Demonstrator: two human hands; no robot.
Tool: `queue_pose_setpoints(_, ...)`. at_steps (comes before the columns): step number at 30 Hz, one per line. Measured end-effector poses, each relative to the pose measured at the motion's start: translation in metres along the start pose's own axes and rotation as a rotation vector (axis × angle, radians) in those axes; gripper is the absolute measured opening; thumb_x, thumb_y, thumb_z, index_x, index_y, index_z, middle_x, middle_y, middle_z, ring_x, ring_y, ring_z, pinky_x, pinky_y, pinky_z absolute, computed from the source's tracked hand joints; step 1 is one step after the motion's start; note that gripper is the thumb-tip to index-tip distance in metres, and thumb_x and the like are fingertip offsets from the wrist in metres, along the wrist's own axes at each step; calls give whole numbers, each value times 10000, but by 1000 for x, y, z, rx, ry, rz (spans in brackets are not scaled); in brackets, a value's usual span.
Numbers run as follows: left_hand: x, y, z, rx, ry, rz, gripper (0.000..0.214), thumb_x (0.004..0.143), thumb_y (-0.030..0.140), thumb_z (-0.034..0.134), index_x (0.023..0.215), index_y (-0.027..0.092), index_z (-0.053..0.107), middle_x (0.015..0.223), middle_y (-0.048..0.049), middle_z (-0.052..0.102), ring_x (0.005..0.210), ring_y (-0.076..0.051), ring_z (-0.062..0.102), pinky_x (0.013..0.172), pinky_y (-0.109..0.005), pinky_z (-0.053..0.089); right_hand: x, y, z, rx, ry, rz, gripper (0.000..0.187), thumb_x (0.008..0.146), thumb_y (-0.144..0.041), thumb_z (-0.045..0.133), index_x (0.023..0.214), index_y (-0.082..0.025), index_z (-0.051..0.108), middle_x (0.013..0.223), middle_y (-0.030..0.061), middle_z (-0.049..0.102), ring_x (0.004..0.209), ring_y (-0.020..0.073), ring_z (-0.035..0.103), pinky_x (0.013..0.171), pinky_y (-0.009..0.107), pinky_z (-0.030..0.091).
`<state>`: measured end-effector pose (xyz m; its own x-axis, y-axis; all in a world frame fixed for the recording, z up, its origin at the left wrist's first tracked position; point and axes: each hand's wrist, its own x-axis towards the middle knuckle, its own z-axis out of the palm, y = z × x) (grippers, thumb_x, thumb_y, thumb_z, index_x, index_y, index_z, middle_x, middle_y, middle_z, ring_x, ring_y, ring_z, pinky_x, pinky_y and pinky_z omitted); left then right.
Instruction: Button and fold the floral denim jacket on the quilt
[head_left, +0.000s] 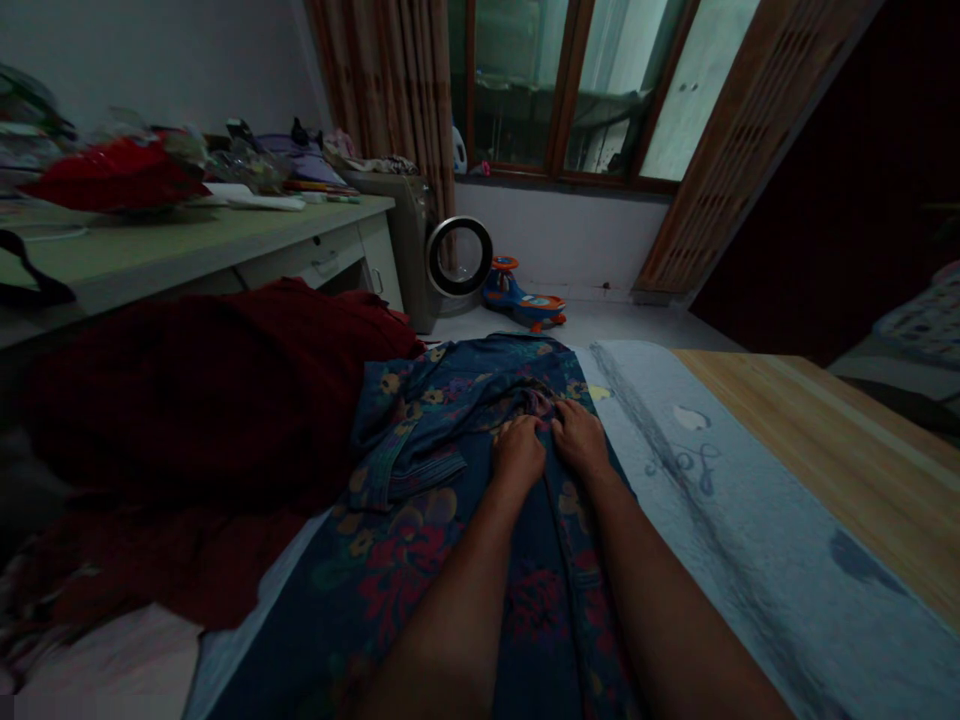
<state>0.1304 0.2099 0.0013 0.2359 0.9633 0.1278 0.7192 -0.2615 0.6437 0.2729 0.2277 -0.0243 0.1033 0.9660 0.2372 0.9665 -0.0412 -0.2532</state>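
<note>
A dark blue garment (409,540) with red and yellow flowers lies spread lengthwise in front of me. One sleeve (427,465), edged with a stitched band, is folded across its left side. My left hand (520,450) is closed on the cloth near the far middle, fingers curled into it. Close beside it, my right hand (579,435) also grips the fabric, toward the garment's right edge. Between and just beyond my fingertips the cloth is bunched up, showing a pinkish patch. The fingertips are partly hidden in the folds.
Under the garment is a pale blue patterned cover (675,480), bordered on the right by a wooden board (832,430). Dark red cloth (225,400) is heaped on the left. Beyond are a cluttered desk (300,235), a washer with its round door (459,257) open, and a ride-on toy (521,295).
</note>
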Motion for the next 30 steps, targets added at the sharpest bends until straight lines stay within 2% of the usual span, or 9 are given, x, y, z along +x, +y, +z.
queue_pose_setpoints(2, 6, -4, -5, -49, 31, -29, 388, 854, 72, 417, 1152, 170, 645, 1241, -96, 645, 1195, -204, 562, 1074, -323, 385, 0, -1, -1, 1, 5, 4, 428, 933, -297, 456, 1326, -160, 557, 1398, 145, 526, 1263, 270, 483, 1043, 402, 345)
queue_pose_setpoints(4, 12, -11, -12, -115, 123, -94, 421, 835, 81, 447, 1221, 147, 603, 1307, -124, 598, 1237, -208, 544, 1089, -318, 379, 0, -3, -2, 29, 27, 12, 427, 929, -332, 478, 1319, -176, 560, 1391, 137, 531, 1256, 275, 481, 1036, 416, 343)
queue_pose_setpoints(9, 21, -29, -27, -275, 314, -245, 646, 808, 140, 536, 1435, 131, 379, 1394, -167, 515, 1290, -256, 511, 1092, -374, 400, -2, -18, -6, 117, 99, -6, 341, 871, -397, 585, 1160, -220, 620, 1258, 95, 587, 1174, 269, 497, 961, 400, 375)
queue_pose_setpoints(12, 20, -32, -32, -266, 403, -209, 736, 798, 107, 528, 1491, 140, 284, 1444, -171, 450, 1355, -256, 443, 1141, -382, 339, -3, -26, -8, 111, 38, -26, 307, 831, -415, 638, 1071, -224, 635, 1181, 92, 586, 1130, 274, 497, 899, 388, 389)
queue_pose_setpoints(17, 14, -27, -42, -126, 524, -157, 797, 790, 78, 527, 1521, 150, 220, 1581, -191, 173, 1477, -290, 220, 1195, -410, 230, -4, -29, -8, 105, 0, -18, 278, 828, -383, 638, 1054, -221, 637, 1171, 96, 574, 1137, 271, 482, 901, 388, 380)
queue_pose_setpoints(19, 12, -28, -47, -60, 526, -186, 781, 788, 93, 553, 1507, 158, 254, 1598, -193, 113, 1473, -319, 225, 1185, -436, 248, -3, -28, -8, 113, 5, -19, 257, 834, -356, 622, 1052, -221, 641, 1172, 98, 575, 1135, 270, 482, 907, 390, 380)
queue_pose_setpoints(21, 11, -30, -54, 25, 491, -214, 713, 800, 119, 563, 1470, 162, 327, 1595, -194, 140, 1447, -333, 288, 1157, -440, 302, -3, -27, -7, 122, 7, -17, 231, 837, -317, 602, 1043, -222, 647, 1167, 99, 581, 1125, 269, 487, 907, 389, 382)
queue_pose_setpoints(27, 10, -36, -70, 198, 281, -297, 607, 838, 188, 544, 1423, 142, 390, 1413, -208, 472, 1236, -329, 555, 992, -414, 472, 2, -24, -3, 182, 69, -28, 174, 805, -199, 545, 943, -216, 651, 1082, 88, 606, 1051, 251, 508, 880, 363, 403)
queue_pose_setpoints(30, 11, -36, -71, 229, 252, -316, 572, 836, 184, 550, 1392, 144, 424, 1346, -198, 528, 1178, -312, 590, 970, -402, 480, 4, -23, -1, 222, 117, -42, 201, 770, -152, 520, 925, -199, 640, 1043, 93, 600, 1019, 244, 502, 907, 357, 398)
